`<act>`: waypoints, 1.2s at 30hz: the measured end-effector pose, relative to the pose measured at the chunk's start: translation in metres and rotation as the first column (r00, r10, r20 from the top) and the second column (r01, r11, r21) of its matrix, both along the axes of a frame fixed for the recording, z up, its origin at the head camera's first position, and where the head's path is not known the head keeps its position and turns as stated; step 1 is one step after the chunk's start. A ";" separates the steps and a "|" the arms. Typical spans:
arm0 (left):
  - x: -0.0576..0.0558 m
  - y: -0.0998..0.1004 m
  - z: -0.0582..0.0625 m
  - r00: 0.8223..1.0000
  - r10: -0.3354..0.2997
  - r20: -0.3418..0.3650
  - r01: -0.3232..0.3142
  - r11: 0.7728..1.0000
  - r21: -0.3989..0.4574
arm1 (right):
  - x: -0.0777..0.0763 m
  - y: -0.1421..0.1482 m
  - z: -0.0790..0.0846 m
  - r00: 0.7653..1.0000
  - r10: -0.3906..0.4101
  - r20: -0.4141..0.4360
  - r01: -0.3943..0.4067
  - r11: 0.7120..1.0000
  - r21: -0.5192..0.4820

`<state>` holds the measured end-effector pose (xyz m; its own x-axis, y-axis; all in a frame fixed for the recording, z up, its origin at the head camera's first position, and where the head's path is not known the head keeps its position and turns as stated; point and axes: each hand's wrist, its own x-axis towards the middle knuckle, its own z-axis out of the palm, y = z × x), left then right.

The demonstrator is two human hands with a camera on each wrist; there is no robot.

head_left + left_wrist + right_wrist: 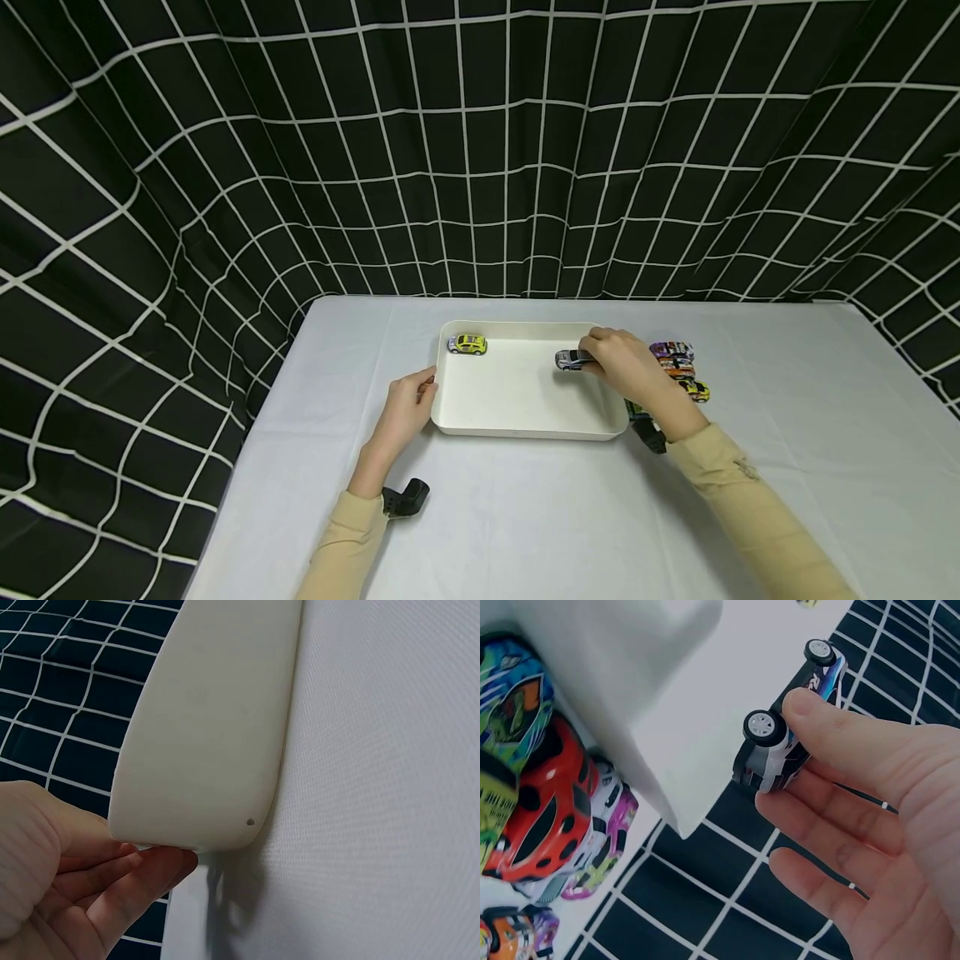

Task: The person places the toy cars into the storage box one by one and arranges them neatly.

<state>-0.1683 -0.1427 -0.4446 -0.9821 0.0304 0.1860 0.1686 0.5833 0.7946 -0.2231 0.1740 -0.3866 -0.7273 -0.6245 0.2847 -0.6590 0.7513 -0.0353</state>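
Note:
My right hand (626,365) pinches a small toy car (570,360) above the right part of a white tray (506,392). In the right wrist view the car (791,724) is tilted, its wheels and dark underside showing, with the thumb on its near side. My left hand (407,408) grips the tray's left edge, as the left wrist view shows with the thumb and fingers (142,889) at the tray's corner. A yellow toy car (467,344) stands in the tray's far left corner.
Outside the tray's right wall several toy cars are clustered, among them a purple one (671,350), a yellow one (695,390) and a red one (551,802). A white cloth covers the table (510,517). Behind it hangs a black curtain (487,150) with white grid lines.

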 end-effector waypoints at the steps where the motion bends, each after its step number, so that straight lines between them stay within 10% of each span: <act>1: 0.000 0.000 0.000 1.000 -0.002 -0.003 0.002 1.000 -0.002 | -0.001 -0.001 0.000 1.000 0.001 0.002 -0.001 1.000 0.000; 36: -0.001 -0.001 0.001 1.000 -0.015 -0.007 0.015 1.000 -0.007 | -0.016 -0.056 -0.005 0.998 0.059 0.010 -0.060 0.998 0.027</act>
